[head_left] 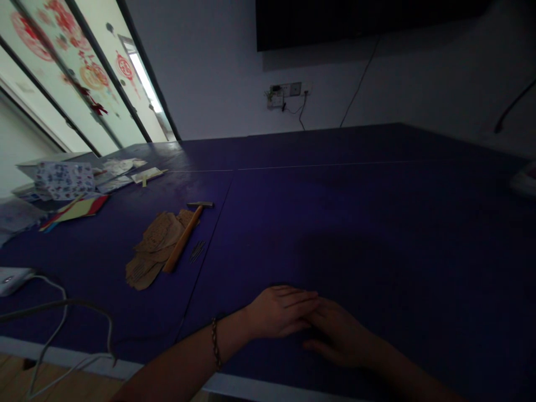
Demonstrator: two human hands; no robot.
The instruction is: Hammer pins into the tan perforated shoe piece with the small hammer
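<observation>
My left hand (pixel 285 311), with a braided bracelet (pixel 215 341) on its wrist, rests near the table's front edge. Its fingers lie stretched out over the fingers of my right hand (pixel 337 332). The right thumb stands apart from the palm, and some right fingertips are hidden under the left hand. I see no object in either hand. Farther off to the left, a hammer (pixel 183 241) with a wooden handle leans across a pile of flat brown pieces (pixel 157 245), whose material I cannot tell. Several thin dark metal pieces, like nails (pixel 197 251), lie beside the handle.
The purple table (pixel 335 206) has a seam left of my hands. At the left are coloured sheets (pixel 79 211), a patterned bag (pixel 65 180), plastic packets (pixel 121 166) and a white power strip (pixel 14 279) with cables (pixel 65 312). Sockets (pixel 288 92) and a dark screen (pixel 355 22) are on the wall.
</observation>
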